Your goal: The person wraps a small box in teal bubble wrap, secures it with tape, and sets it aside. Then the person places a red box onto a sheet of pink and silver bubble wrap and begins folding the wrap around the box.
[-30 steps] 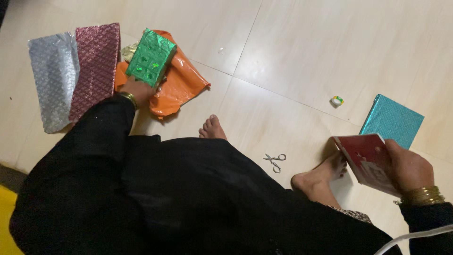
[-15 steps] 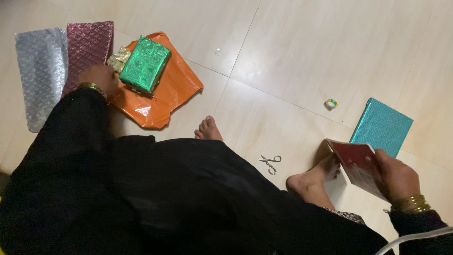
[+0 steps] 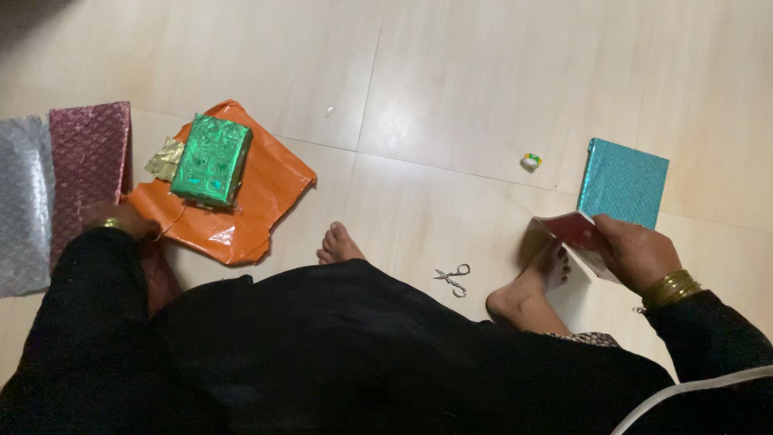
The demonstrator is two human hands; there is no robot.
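Right hand (image 3: 636,254) grips the red booklet (image 3: 576,234) near the teal parcel (image 3: 624,181); left hand (image 3: 121,225), grip unclear, touches orange paper (image 3: 258,189) under the green parcel (image 3: 211,159).

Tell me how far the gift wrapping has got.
Done: a box wrapped in shiny green foil lies on a sheet of orange paper, and a flat teal-wrapped parcel lies on the tiled floor. In hand: the right hand holds an unwrapped red and white book; the left hand rests by the orange sheet. Left: maroon and silver sheets lie unused; small scissors and a tape roll lie idle.
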